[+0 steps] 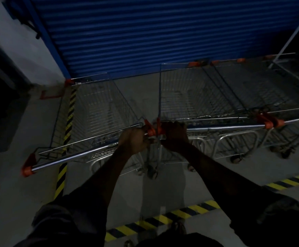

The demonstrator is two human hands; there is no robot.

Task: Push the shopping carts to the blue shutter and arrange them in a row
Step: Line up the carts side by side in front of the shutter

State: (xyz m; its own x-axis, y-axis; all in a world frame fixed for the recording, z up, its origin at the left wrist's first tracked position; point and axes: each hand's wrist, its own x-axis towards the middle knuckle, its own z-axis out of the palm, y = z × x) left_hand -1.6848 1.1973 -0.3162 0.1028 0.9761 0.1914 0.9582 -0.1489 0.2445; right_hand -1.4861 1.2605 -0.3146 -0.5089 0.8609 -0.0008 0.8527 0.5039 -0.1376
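Observation:
Two wire shopping carts stand side by side facing the blue shutter [145, 32]. The left cart [98, 104] has a chrome handle bar [70, 155] with orange end caps. My left hand [133, 141] grips the right end of that bar. The right cart [189, 97] has its own chrome handle [225, 128]; my right hand [174, 135] grips its left end. Both hands sit close together where the two handles meet. Further carts [252, 90] are lined up to the right of these.
A white wall [11, 41] and dark opening stand at the left. Yellow-black hazard tape runs along the floor at the left [63, 173] and across the front [163, 220]. A white pole [291, 31] leans at the far right. Grey concrete floor lies behind me.

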